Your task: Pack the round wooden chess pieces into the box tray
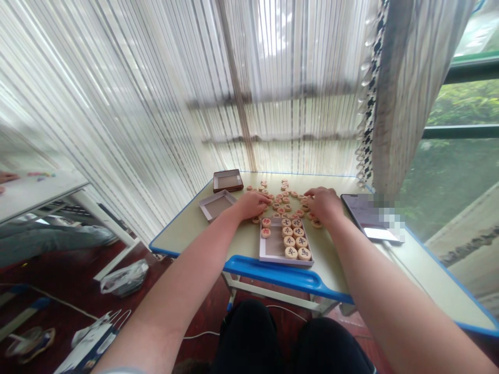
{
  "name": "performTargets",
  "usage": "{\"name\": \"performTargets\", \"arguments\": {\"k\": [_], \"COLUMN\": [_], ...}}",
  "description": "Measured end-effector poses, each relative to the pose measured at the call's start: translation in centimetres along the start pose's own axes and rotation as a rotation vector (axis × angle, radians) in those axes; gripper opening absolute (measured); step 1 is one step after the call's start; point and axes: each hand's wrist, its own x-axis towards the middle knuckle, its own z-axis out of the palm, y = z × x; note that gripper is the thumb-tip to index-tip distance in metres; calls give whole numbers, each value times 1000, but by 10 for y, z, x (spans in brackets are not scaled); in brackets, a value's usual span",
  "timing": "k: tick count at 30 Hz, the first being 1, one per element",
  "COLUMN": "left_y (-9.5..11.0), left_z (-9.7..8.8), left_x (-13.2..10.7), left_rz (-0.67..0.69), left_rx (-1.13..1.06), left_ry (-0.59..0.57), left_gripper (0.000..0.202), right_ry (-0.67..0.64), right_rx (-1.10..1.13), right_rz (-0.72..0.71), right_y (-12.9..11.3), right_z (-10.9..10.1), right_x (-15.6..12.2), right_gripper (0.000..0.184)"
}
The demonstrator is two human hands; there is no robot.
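Observation:
Round wooden chess pieces (286, 199) with red and black characters lie scattered on a pale desk (195, 223) with a blue edge. My left hand (251, 204) rests palm down among the pieces on the left, fingers curled over some. My right hand (323, 204) lies over the pieces on the right, fingers bent. Just in front of both hands stands a shallow grey box (273, 249) holding several pieces in rows.
Two empty trays stand at the desk's far left, one brown (227, 180) and one grey (217, 204). A phone (370, 217) lies at the right. Striped curtains hang behind. On the floor at the left lie a plastic bag (125, 278) and cables.

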Motion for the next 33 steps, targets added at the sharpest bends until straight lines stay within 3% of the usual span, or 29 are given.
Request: {"name": "performTargets", "arguments": {"k": [8, 11, 15, 25, 29, 33], "left_y": [5, 7, 7, 11, 11, 13], "left_z": [1, 1, 4, 5, 4, 6], "left_x": [3, 3, 3, 3, 2, 3], "left_rz": [-40, -53, -36, -196, -191, -148], "left_rx": [116, 196, 270, 178, 163, 190], "left_ry": [30, 21, 18, 64, 97, 54], "left_gripper": [22, 27, 34, 22, 23, 30], "right_ry": [2, 29, 54, 128, 126, 101], "right_rx": [-24, 15, 81, 164, 193, 171], "right_rz": [158, 179, 157, 76, -4, -59], "right_y": [1, -1, -1, 0, -7, -10], "right_z": [-4, -6, -6, 4, 7, 14], "right_x": [-2, -3, -2, -4, -7, -7], "right_gripper": [37, 37, 37, 33, 30, 27]}}
